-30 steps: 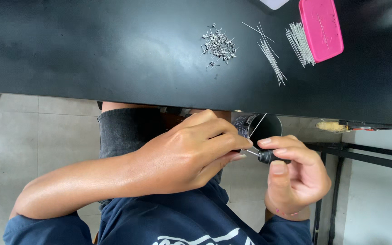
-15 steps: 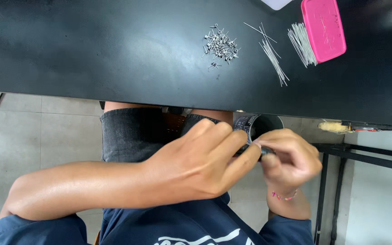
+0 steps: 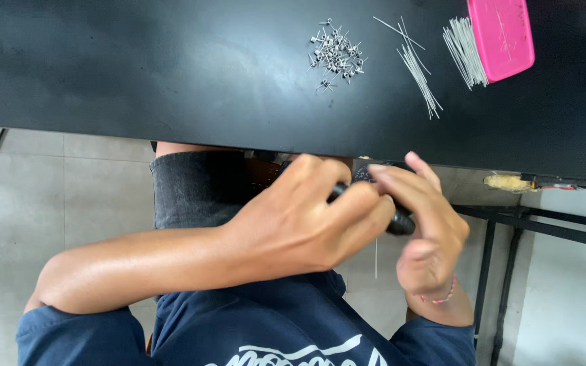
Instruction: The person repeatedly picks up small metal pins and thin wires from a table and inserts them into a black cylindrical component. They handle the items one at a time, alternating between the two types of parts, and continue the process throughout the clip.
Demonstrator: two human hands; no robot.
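Both my hands meet below the near edge of the black table (image 3: 171, 74), over my lap. My left hand (image 3: 306, 224) is curled around a small black rod-shaped tool (image 3: 401, 224), whose dark body shows between the fingers. My right hand (image 3: 428, 230), with a thin bracelet at the wrist, pinches the tool's other end with its fingers partly spread. A thin straight wire (image 3: 376, 257) hangs down between the two hands. The tool's tip is hidden by my left fingers.
On the table lie a pile of small wire coils (image 3: 337, 54), several loose straight wires (image 3: 418, 68), a bundle of wires (image 3: 462, 44) and a pink flat box (image 3: 500, 37). A black metal frame (image 3: 510, 224) stands at the right over a tiled floor.
My hands have closed together: the left hand moved right over the tool and now covers most of it. The wire that stuck up near the tip now hangs downward.
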